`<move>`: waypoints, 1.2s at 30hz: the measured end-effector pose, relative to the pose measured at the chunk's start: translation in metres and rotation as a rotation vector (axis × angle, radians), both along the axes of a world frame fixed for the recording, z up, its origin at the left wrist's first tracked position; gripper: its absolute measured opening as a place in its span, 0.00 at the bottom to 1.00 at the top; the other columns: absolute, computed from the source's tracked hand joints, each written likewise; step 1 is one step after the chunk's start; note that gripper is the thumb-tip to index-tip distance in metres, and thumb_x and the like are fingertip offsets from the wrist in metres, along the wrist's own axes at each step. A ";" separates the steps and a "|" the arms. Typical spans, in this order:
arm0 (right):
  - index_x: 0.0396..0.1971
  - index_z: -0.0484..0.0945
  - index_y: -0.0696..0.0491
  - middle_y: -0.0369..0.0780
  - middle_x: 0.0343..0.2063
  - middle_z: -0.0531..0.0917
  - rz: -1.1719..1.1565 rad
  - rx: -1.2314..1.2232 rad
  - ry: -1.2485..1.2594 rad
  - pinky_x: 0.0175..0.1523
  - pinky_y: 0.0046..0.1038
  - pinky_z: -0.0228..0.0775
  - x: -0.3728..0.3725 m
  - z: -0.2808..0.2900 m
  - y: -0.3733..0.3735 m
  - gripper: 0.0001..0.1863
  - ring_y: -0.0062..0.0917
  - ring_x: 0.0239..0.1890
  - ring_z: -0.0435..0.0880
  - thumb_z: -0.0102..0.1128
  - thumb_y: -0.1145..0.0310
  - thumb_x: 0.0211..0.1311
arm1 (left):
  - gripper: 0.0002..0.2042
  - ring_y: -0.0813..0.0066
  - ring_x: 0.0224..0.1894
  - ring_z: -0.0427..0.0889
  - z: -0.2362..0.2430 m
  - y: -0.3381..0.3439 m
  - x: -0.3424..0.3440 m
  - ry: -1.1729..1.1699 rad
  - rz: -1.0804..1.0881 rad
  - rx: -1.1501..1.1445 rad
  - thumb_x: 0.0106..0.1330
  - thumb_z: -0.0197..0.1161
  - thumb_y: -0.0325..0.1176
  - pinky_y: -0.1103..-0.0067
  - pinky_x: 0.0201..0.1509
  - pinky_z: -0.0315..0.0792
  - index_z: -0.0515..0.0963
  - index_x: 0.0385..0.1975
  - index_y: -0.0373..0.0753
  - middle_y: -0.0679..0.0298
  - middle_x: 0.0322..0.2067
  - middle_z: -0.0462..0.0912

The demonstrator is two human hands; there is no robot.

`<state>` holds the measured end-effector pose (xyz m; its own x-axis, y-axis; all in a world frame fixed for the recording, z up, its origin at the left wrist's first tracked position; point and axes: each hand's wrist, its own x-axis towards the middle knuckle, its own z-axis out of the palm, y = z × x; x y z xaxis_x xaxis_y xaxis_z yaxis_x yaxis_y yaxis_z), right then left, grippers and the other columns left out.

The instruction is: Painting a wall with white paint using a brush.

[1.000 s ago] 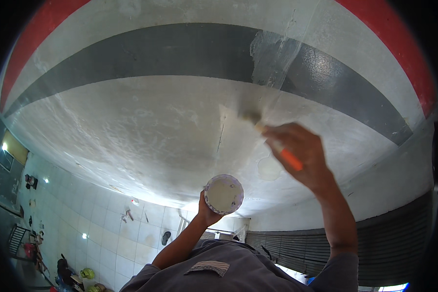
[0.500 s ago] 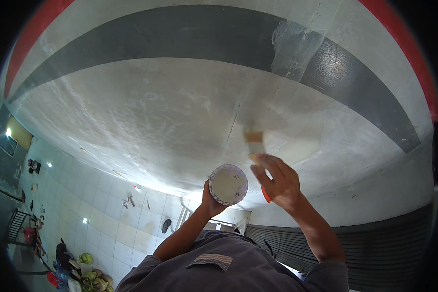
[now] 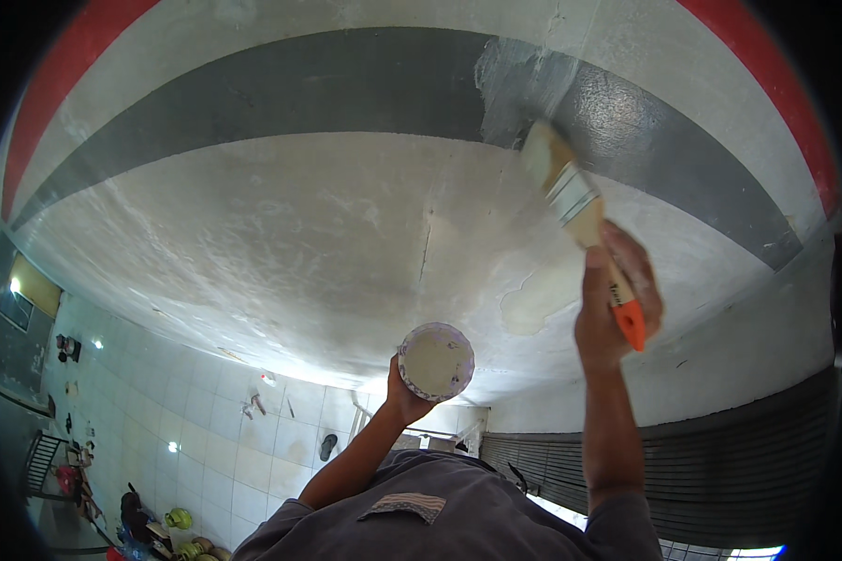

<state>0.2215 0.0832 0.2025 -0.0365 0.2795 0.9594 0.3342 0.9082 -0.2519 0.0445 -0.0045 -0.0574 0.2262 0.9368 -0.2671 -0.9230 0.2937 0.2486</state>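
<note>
My right hand (image 3: 617, 290) grips a wide paintbrush (image 3: 582, 213) with a pale wooden handle and orange tip. Its blurred bristles are raised over the lower edge of the dark grey band (image 3: 346, 89) on the wall (image 3: 281, 206), beside a pale, streaked patch (image 3: 519, 79); whether they touch it, I cannot tell. Below and left, my left hand (image 3: 404, 397) holds a round tub (image 3: 436, 360) with pale, creamy contents and a speckled rim. A thin crack and an irregular cream patch (image 3: 533, 304) show on the light wall.
Tiled floor (image 3: 253, 463) lies far below, with scattered tools (image 3: 254, 404), a dark slipper (image 3: 327, 447), green cylinders (image 3: 180, 517) and clutter along the left. Pale metal rails (image 3: 355, 419), perhaps a ladder, stand beneath me. A dark slatted shutter (image 3: 720, 467) runs along the lower right.
My right hand first came down beside the tub, then swung up and right, carrying the brush to the grey band. My left hand and the tub shifted only slightly.
</note>
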 end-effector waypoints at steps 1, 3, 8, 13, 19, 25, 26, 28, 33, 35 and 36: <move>0.40 0.80 0.60 0.46 0.38 0.84 0.013 -0.146 0.091 0.45 0.24 0.76 -0.004 -0.017 0.000 0.10 0.26 0.38 0.84 0.62 0.81 0.56 | 0.34 0.59 0.66 0.63 0.000 0.000 0.000 0.002 -0.004 0.002 0.63 0.36 0.62 0.57 0.67 0.58 0.62 0.65 0.51 0.63 0.64 0.65; 0.40 0.79 0.62 0.44 0.37 0.83 0.178 -0.408 0.261 0.46 0.23 0.75 -0.009 -0.060 -0.003 0.08 0.24 0.37 0.83 0.60 0.80 0.60 | 0.34 0.59 0.65 0.63 0.001 0.001 0.001 0.036 -0.006 -0.004 0.62 0.36 0.63 0.57 0.67 0.58 0.63 0.64 0.51 0.63 0.63 0.65; 0.38 0.80 0.62 0.42 0.35 0.84 0.127 -0.612 0.247 0.40 0.21 0.75 -0.009 -0.109 -0.024 0.08 0.20 0.34 0.83 0.61 0.80 0.58 | 0.34 0.59 0.65 0.64 0.000 -0.004 0.000 0.043 0.026 -0.014 0.63 0.37 0.63 0.57 0.67 0.58 0.63 0.64 0.51 0.63 0.63 0.66; 0.37 0.81 0.62 0.44 0.36 0.84 0.088 -0.436 0.107 0.40 0.21 0.75 -0.001 -0.040 -0.009 0.10 0.21 0.35 0.83 0.63 0.84 0.53 | 0.33 0.59 0.65 0.64 0.002 -0.001 -0.005 0.072 0.012 -0.001 0.63 0.37 0.62 0.57 0.67 0.58 0.62 0.65 0.51 0.63 0.63 0.66; 0.38 0.80 0.60 0.46 0.37 0.83 0.067 0.050 0.046 0.45 0.27 0.76 0.003 0.007 0.006 0.10 0.30 0.39 0.84 0.62 0.82 0.55 | 0.33 0.59 0.66 0.63 0.004 0.004 0.000 -0.052 -0.019 0.088 0.62 0.38 0.61 0.56 0.68 0.57 0.63 0.64 0.52 0.63 0.64 0.65; 0.32 0.82 0.58 0.45 0.32 0.84 0.097 -0.259 -0.189 0.41 0.26 0.77 0.004 -0.068 -0.004 0.08 0.30 0.34 0.85 0.66 0.81 0.50 | 0.34 0.59 0.66 0.62 0.002 0.002 -0.001 0.050 0.033 0.029 0.60 0.41 0.63 0.55 0.67 0.56 0.63 0.64 0.53 0.64 0.64 0.65; 0.33 0.83 0.57 0.44 0.32 0.85 0.178 -0.279 -0.185 0.41 0.25 0.77 0.007 -0.078 -0.001 0.09 0.29 0.33 0.85 0.67 0.81 0.49 | 0.34 0.59 0.66 0.62 0.005 0.000 -0.001 0.040 0.047 0.041 0.60 0.41 0.63 0.55 0.67 0.56 0.63 0.64 0.53 0.64 0.64 0.65; 0.34 0.82 0.55 0.43 0.32 0.85 0.179 -0.236 -0.274 0.37 0.25 0.79 0.018 -0.063 0.008 0.12 0.29 0.32 0.86 0.69 0.81 0.46 | 0.34 0.59 0.66 0.62 0.006 0.004 0.005 0.020 0.033 0.102 0.60 0.41 0.63 0.55 0.67 0.56 0.63 0.64 0.53 0.64 0.64 0.65; 0.32 0.84 0.55 0.41 0.32 0.85 0.016 0.026 -0.424 0.37 0.24 0.79 0.019 0.072 0.004 0.12 0.27 0.33 0.86 0.71 0.81 0.44 | 0.34 0.59 0.66 0.62 0.005 0.000 -0.006 0.057 0.028 0.093 0.60 0.41 0.63 0.56 0.67 0.57 0.63 0.64 0.53 0.64 0.64 0.65; 0.34 0.84 0.55 0.42 0.32 0.85 -0.039 0.322 -0.386 0.37 0.25 0.80 0.022 0.125 0.004 0.14 0.28 0.35 0.86 0.71 0.81 0.43 | 0.34 0.59 0.66 0.63 0.009 0.005 -0.004 0.046 0.022 0.105 0.60 0.41 0.63 0.56 0.67 0.57 0.63 0.64 0.53 0.64 0.64 0.65; 0.34 0.84 0.55 0.42 0.33 0.85 -0.140 0.446 -0.385 0.38 0.26 0.81 0.022 0.148 -0.001 0.15 0.29 0.35 0.86 0.72 0.81 0.42 | 0.34 0.59 0.66 0.63 0.013 0.005 -0.002 0.048 0.016 0.092 0.60 0.40 0.63 0.56 0.67 0.57 0.64 0.64 0.53 0.64 0.64 0.65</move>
